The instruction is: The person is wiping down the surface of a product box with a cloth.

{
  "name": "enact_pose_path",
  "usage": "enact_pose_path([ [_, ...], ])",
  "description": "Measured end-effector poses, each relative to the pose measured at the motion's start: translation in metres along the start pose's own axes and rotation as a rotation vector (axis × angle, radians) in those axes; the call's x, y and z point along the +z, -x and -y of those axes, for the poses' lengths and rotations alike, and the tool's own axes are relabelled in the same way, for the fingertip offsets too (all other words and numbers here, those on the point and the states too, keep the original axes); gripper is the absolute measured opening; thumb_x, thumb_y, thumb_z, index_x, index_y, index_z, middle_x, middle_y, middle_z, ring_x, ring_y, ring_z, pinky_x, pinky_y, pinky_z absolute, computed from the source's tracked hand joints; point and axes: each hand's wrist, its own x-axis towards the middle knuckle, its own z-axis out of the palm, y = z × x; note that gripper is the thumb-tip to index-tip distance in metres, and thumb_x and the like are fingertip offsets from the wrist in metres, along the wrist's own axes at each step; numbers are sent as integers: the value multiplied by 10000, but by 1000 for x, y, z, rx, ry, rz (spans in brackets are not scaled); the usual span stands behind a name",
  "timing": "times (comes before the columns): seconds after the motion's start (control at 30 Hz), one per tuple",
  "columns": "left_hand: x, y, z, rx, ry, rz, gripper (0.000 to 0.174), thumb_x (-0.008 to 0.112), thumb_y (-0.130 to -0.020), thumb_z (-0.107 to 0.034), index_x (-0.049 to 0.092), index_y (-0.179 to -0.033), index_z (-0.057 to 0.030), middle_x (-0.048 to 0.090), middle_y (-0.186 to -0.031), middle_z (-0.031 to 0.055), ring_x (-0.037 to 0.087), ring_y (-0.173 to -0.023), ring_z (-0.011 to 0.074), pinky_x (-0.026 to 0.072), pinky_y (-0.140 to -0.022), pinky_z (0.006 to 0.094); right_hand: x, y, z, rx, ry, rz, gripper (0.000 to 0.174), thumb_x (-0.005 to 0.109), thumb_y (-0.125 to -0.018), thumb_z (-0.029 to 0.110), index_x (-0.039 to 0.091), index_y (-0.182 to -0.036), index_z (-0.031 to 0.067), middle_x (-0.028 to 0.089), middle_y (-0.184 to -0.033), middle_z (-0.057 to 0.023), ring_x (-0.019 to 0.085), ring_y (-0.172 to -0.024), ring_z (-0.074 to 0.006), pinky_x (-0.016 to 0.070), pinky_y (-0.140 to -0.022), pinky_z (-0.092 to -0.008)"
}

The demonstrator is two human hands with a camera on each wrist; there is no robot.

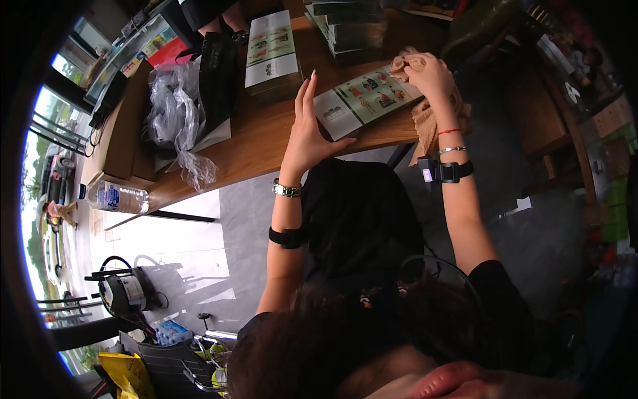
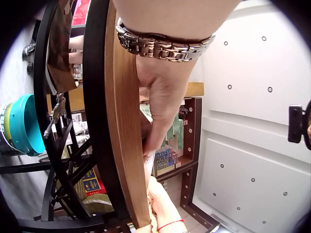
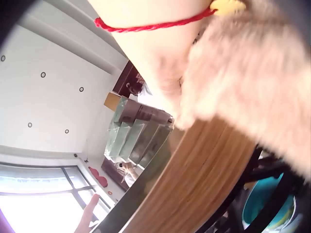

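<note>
In the head view a flat printed box (image 1: 364, 101), white at one end and green with small figures, lies near the table's front edge. My left hand (image 1: 306, 136) stands at its white end, fingers straight and thumb spread along the near side. At the far right end my right hand (image 1: 433, 80) grips a tan cloth (image 1: 424, 126), bunched over the box's corner and hanging past the table edge. The cloth (image 3: 252, 82) fills the right side of the right wrist view. In the left wrist view the left hand (image 2: 163, 107) reaches over the wooden edge.
A stack of similar boxes (image 1: 271, 50) stands to the left on the wooden table (image 1: 249, 156); more boxes (image 1: 355, 33) are piled behind. Crumpled clear plastic (image 1: 174, 110), a cardboard box (image 1: 126, 133) and a water bottle (image 1: 116, 197) occupy the left end. A teal bucket (image 2: 26, 124) sits below.
</note>
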Motion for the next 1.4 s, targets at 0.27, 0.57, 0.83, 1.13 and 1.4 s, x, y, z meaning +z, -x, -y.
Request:
enact_pose_path([
  [0.27,1,0,2,-4,66,-14,1384,963,-525,-266,60,-1544,-21,245,-1525,219,356,-1386,347,358,-1129,429,18,50,158,-362,-234,390,372,690,-727,296,678,-1078,172,711,-963,-139,661,-966,-351,533,-834,-439],
  [0.57,-1,2,1,4,-136,14,1329,920,-541,-325,97,-1560,-100,263,-1546,177,342,-1404,340,365,-1072,487,28,-9,94,-205,-546,640,337,630,-862,298,590,-1106,69,691,-920,-118,644,-877,-184,505,-793,-324],
  [0.83,0,2,7,2,-89,-25,1351,920,-513,-280,91,-1572,-153,265,-1544,152,376,-1377,335,331,-1045,500,43,-68,-28,-15,-599,462,420,661,-837,409,628,-1107,89,703,-1005,-124,657,-962,-201,494,-868,-328],
  [1.13,1,-3,14,52,19,-32,1419,971,-485,-270,52,-1534,-8,148,-1580,188,295,-1427,332,326,-1160,438,25,-6,114,-152,-232,617,506,681,-740,537,668,-1089,170,721,-1014,-171,681,-997,-361,523,-857,-417],
  [1.4,0,2,4,64,-45,-51,1388,958,-495,-277,72,-1533,-26,121,-1561,222,231,-1448,353,327,-1158,448,33,23,141,-248,-531,682,459,696,-781,408,618,-1134,125,713,-983,-162,685,-910,-321,522,-805,-391],
])
